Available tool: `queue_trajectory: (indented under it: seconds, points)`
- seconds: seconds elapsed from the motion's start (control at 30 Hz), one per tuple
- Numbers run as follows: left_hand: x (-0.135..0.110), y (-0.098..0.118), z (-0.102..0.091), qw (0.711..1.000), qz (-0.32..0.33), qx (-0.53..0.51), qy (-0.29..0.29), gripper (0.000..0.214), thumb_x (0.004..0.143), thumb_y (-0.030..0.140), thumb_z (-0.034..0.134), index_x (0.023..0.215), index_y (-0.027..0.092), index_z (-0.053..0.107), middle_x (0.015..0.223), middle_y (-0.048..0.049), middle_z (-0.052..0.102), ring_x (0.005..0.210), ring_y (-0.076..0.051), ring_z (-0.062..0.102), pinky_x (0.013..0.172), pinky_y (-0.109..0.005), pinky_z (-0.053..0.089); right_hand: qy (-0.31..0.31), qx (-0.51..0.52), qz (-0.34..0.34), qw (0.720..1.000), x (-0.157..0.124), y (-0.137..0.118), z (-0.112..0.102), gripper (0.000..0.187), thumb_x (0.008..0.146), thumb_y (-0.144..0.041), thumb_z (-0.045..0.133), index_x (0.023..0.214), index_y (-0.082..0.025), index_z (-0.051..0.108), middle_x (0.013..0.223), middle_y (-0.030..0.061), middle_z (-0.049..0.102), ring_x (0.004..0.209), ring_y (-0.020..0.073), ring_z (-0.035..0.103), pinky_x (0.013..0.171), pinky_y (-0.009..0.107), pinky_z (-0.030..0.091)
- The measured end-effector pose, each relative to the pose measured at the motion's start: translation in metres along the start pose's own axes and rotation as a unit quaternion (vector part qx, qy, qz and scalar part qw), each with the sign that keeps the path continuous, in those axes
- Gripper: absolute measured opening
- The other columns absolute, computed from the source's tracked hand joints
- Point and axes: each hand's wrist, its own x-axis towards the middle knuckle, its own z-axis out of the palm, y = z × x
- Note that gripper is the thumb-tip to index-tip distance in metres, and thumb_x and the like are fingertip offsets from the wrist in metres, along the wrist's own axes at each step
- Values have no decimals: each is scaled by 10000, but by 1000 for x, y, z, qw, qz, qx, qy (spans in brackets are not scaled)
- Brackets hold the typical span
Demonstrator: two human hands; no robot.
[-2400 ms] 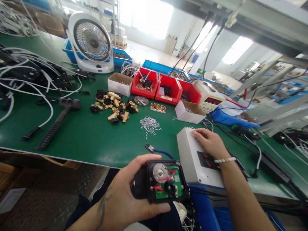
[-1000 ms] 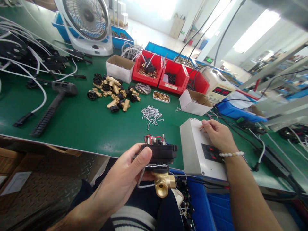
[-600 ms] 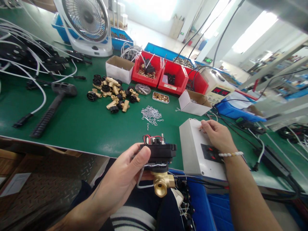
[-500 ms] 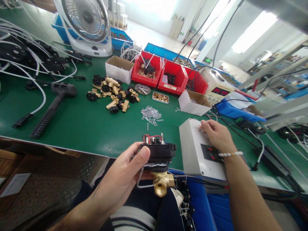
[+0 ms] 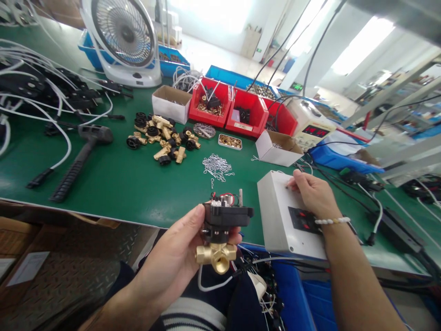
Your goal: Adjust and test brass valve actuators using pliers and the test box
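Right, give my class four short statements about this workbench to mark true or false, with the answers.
1. The left hand holds a valve with a black top and a brass body. True.
2. The right hand rests on a red bin. False: it rests on the white box.
3. A fan stands at the far side of the green table. True.
4. The brass fittings lie inside a cardboard box. False: they lie heaped on the bare table.
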Motion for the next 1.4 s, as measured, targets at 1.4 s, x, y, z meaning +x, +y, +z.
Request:
queue_trajectory:
  seconds: [1.4]
  points:
    - [-1, -6, -4, 1000, 18, -15, -18, 341, 945, 391, 561, 966, 100, 737, 840, -143, 771, 740, -208, 745, 703, -279, 597, -37, -13, 41, 998, -6, -20, -4, 299, 674, -511, 603, 705, -217, 649, 665, 40, 661, 646, 219, 583, 615, 344, 457]
